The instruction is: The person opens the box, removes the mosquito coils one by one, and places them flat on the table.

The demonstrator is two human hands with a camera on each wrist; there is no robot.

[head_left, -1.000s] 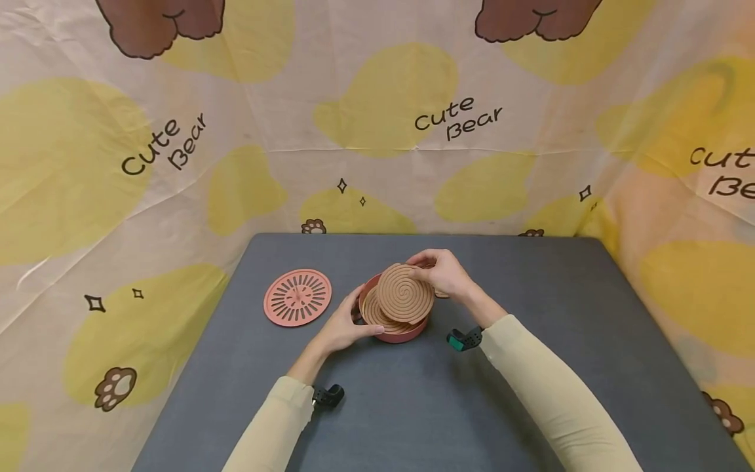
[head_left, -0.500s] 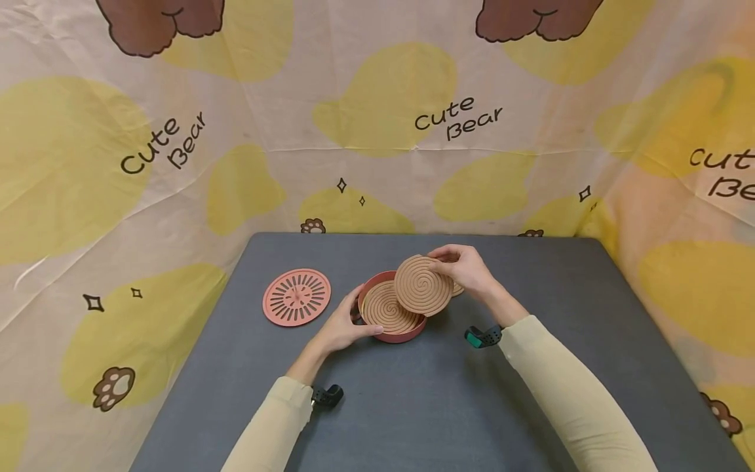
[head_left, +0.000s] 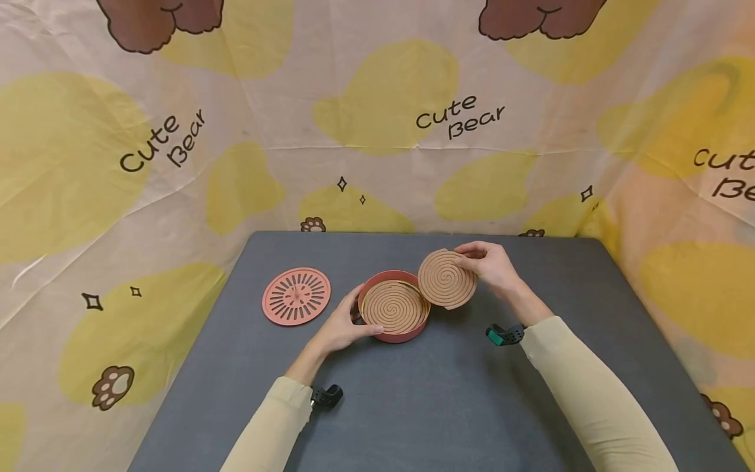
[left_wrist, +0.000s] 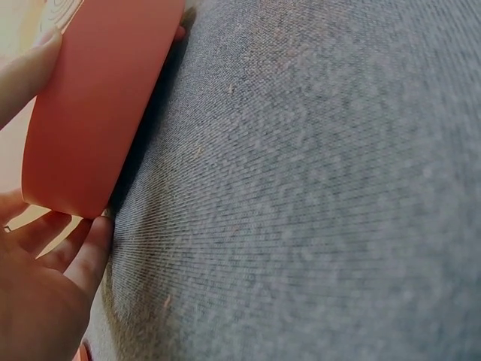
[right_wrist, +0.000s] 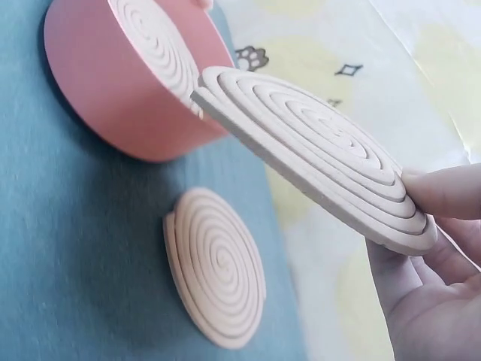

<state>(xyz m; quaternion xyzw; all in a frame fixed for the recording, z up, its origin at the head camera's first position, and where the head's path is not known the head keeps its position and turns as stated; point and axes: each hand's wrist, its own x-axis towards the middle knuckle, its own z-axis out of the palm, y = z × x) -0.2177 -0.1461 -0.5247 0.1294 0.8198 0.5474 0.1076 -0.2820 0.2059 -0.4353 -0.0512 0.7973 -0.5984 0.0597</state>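
My right hand [head_left: 494,267] pinches a tan spiral mosquito coil [head_left: 446,280] at its edge, thumb on top. The coil hangs in the air to the right of a round reddish-pink box [head_left: 396,338]. Around the left side of that box, my left hand [head_left: 340,326] grips the wall, its thumb at the front rim. Inside the box lies another mosquito coil [head_left: 394,309]. The right wrist view shows one more coil [right_wrist: 218,267] flat on the table, below the held one; in the head view it is hidden.
A round pink slotted lid [head_left: 297,296] lies flat on the grey table [head_left: 377,406], left of the box. Behind the table hangs a patterned cloth [head_left: 383,98], which also runs along both sides.
My right hand has carried its coil rightward from over the box to beyond its right rim, uncovering the coil inside. My left hand has stayed on the box.
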